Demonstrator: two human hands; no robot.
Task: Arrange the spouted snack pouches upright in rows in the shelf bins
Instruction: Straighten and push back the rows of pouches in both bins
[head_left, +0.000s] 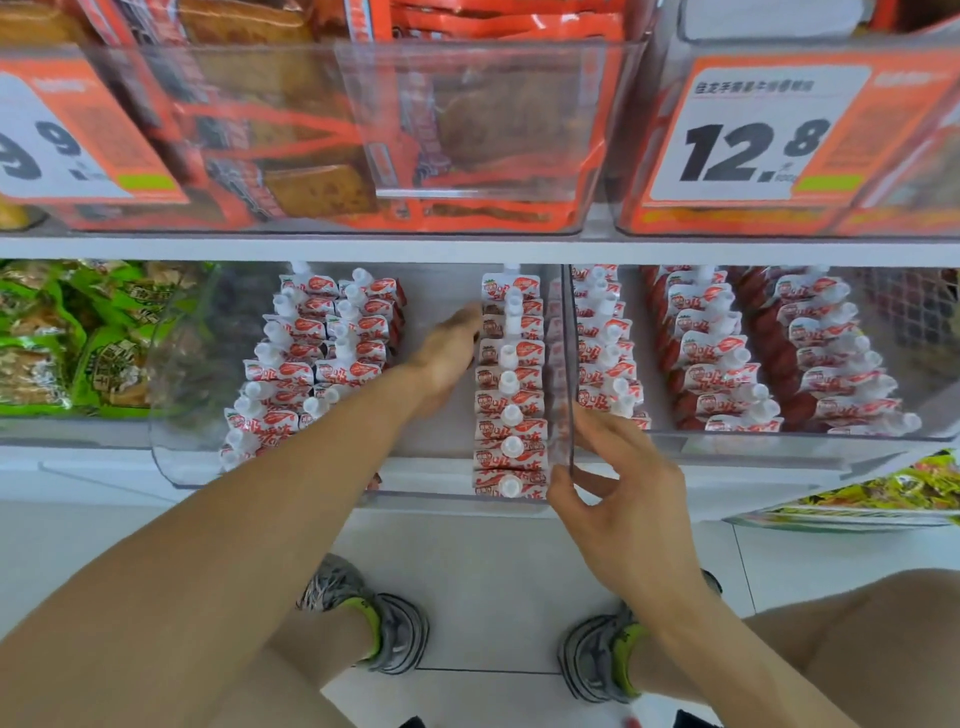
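Mid-frame clear bin held three pouch rows, a gap left; left hand lay flat against the right row, right hand pinched the bin's front corner.

- A shop, at a snack aisle.
- White shelves carry clear bins packed with rows of identical pouches.
- Orange price tags with large printed numbers hang on the upper bins.
- Tiled floor.
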